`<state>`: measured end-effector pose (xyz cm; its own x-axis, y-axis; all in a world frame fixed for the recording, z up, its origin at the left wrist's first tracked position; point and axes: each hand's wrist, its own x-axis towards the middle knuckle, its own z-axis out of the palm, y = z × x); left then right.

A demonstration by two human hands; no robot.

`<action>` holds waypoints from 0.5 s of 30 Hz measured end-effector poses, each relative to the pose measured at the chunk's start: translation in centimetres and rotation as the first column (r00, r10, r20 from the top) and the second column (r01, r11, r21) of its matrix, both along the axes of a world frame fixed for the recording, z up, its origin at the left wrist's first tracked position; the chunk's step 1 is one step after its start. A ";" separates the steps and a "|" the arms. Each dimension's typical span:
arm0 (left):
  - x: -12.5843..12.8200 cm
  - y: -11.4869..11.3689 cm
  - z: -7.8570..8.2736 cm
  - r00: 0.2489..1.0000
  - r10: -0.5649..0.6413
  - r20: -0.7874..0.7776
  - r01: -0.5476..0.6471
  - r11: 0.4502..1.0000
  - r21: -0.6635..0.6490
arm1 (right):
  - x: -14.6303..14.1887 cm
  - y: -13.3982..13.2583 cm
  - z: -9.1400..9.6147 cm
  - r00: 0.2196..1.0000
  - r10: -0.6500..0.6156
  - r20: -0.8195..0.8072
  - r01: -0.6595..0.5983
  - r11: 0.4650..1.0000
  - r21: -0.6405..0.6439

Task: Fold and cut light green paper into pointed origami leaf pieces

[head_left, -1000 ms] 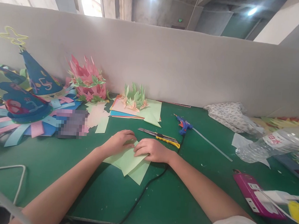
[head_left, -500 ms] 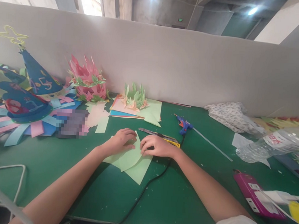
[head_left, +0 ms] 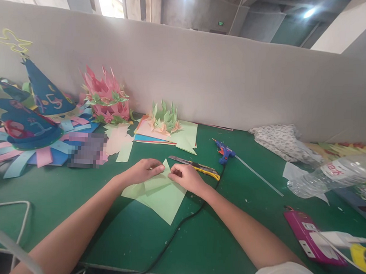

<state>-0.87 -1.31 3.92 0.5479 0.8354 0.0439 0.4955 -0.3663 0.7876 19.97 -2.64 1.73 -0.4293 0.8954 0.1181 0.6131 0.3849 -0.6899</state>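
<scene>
A light green piece of paper [head_left: 158, 181] with a pointed top is raised between my hands. My left hand [head_left: 140, 171] pinches it near the tip, thumb against fingers. On the other side, my right hand [head_left: 185, 178] is closed at its right edge with thumb and fingertips together. More light green paper [head_left: 167, 205] lies beneath on the green table, one corner pointing toward me. Just beyond my right hand rests a utility knife [head_left: 206, 170] with a yellow handle, its blade end to the left.
A blue glue gun [head_left: 225, 151] with a glue stick lies right of the knife; its black cord [head_left: 178, 231] runs toward me. Paper crowns [head_left: 164, 119] and blue cone hats [head_left: 47, 89] stand behind and left. A plastic bottle [head_left: 331, 175] and pink power strip [head_left: 311, 233] are at right.
The held green paper has lifted and drawn back toward its tip, uncovering more of the paper beneath. My fingers have closed in, and my right hand has shifted slightly left.
</scene>
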 end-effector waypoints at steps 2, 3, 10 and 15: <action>-0.5 0.1 0.3 0.998 -0.067 -0.015 0.065 0.993 -0.101 | -0.2 0.0 -0.1 1.000 -0.014 0.025 0.014 1.000 0.026; -0.7 0.1 0.5 0.995 -0.098 -0.015 0.095 0.984 -0.150 | -0.2 0.0 -0.1 0.999 -0.019 0.038 0.018 0.999 0.041; -1.3 0.1 0.4 0.979 -0.203 0.022 0.204 0.970 -0.132 | -0.2 0.1 -0.1 0.997 -0.025 0.075 0.017 0.994 0.105; -0.7 -0.3 0.4 0.962 -0.240 -0.133 0.240 0.971 -0.021 | -0.2 -0.1 0.0 0.996 -0.029 0.085 0.022 0.996 0.083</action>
